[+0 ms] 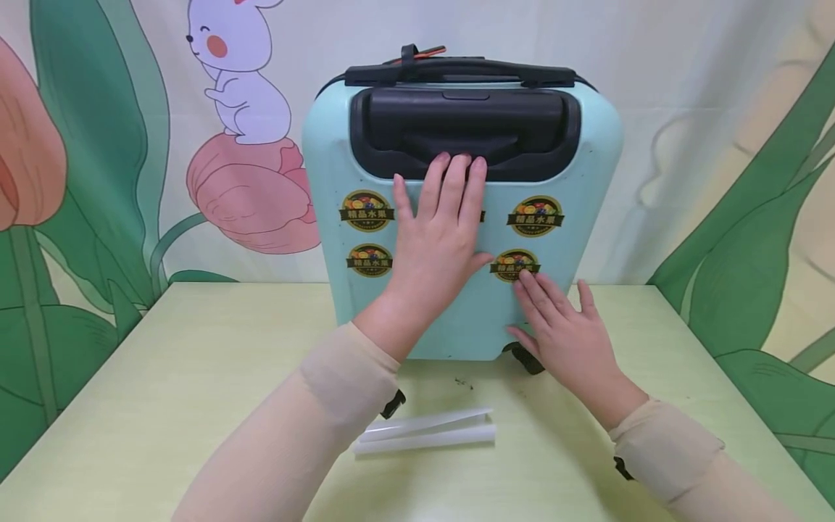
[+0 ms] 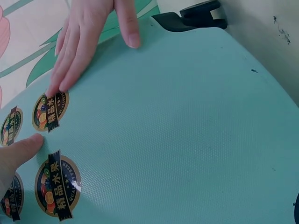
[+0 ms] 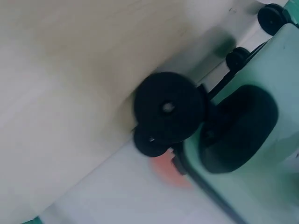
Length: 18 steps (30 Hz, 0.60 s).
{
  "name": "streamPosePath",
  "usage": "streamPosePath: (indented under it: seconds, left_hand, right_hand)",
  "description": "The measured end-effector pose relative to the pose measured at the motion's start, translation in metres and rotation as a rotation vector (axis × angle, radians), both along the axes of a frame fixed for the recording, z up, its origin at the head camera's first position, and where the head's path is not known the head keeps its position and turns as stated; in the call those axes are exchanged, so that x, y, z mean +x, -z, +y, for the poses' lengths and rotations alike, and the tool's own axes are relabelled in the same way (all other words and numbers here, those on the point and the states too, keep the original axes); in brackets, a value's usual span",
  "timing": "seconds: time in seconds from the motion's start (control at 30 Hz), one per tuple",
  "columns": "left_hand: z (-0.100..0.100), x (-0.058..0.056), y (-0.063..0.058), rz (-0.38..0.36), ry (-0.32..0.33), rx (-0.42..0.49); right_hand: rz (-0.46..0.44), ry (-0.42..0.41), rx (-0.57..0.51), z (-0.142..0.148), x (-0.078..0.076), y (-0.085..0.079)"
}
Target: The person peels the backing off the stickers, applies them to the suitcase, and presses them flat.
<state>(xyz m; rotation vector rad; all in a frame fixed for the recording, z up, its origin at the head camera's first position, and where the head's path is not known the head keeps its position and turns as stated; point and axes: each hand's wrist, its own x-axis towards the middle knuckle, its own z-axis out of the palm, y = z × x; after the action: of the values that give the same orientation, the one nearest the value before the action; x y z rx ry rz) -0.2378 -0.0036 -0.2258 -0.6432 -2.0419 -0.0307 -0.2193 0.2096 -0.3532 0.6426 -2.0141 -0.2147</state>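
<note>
A light teal suitcase (image 1: 457,326) stands upright on the table, its black retracted handle (image 1: 466,119) at the top. Several round dark fruit stickers with gold rims are on its face. My left hand (image 1: 437,239) lies spread on the upper middle, fingertips at the handle recess; a sticker (image 1: 483,216) is mostly hidden beneath it. With straight fingers, my right hand (image 1: 567,330) touches the lower edge of the lower right sticker (image 1: 514,261). In the left wrist view, those right fingertips cover one end of that sticker (image 2: 50,112), and my left thumb (image 2: 25,149) is beside it.
Rolled white translucent sheets (image 1: 427,433) lie on the table (image 1: 261,362) in front of the suitcase. A black wheel (image 3: 168,107) shows large in the right wrist view. Behind the table hangs a printed backdrop (image 1: 685,145) with a rabbit and plants.
</note>
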Motion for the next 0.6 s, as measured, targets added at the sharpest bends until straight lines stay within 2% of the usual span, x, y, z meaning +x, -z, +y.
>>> streamPosePath:
  seconds: [0.1,0.2,0.37,0.47,0.6]
  left_hand:
    - [0.001,0.001,-0.001,-0.01,-0.001,-0.003]
    - [0.002,0.002,-0.001,-0.027,-0.006,-0.004]
    - [0.004,0.002,-0.002,-0.042,-0.013,0.002]
    - [0.003,0.002,-0.002,-0.043,-0.009,0.009]
    - [0.002,0.001,-0.001,-0.038,0.019,0.004]
  right_hand:
    - [-0.006,0.031,-0.06,0.007,0.004,0.003]
    - [-0.02,0.042,-0.074,0.005,0.008,0.004]
    - [-0.011,-0.004,0.023,-0.012,0.005,-0.003]
    - [-0.027,-0.003,0.078,-0.023,0.001,-0.01]
    - [-0.016,0.018,0.095,-0.016,0.0,-0.015]
